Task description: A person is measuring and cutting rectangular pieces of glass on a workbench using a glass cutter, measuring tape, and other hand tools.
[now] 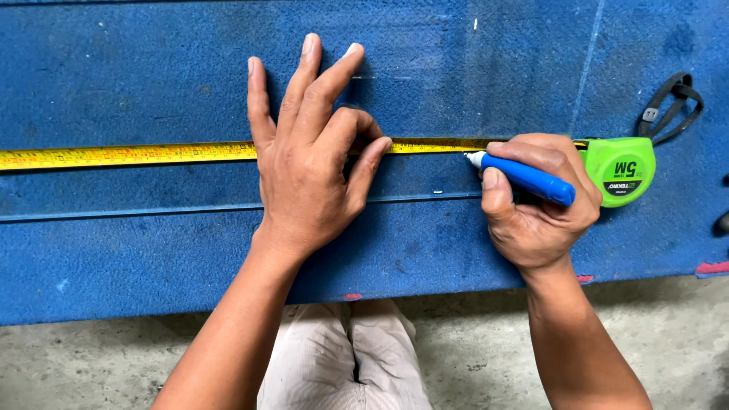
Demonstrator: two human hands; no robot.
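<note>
A yellow measuring tape blade (pixel 129 155) runs left to right across a blue painted panel (pixel 137 68). My left hand (pixel 311 163) lies flat on the blade near the middle, fingers spread, thumb and forefinger pressing it down. My right hand (pixel 535 201) grips a blue marker (pixel 524 176) whose white tip touches the panel just below the blade. The bright green tape case (pixel 623 168) sits against my right hand's knuckles, with a black wrist strap (pixel 672 106) trailing up and right.
A raised ridge (pixel 114 212) runs along the panel below the tape. The panel's near edge ends over a grey concrete floor (pixel 76 364). My knees in light trousers (pixel 345 357) are under that edge. A dark object (pixel 721 222) sits at the far right.
</note>
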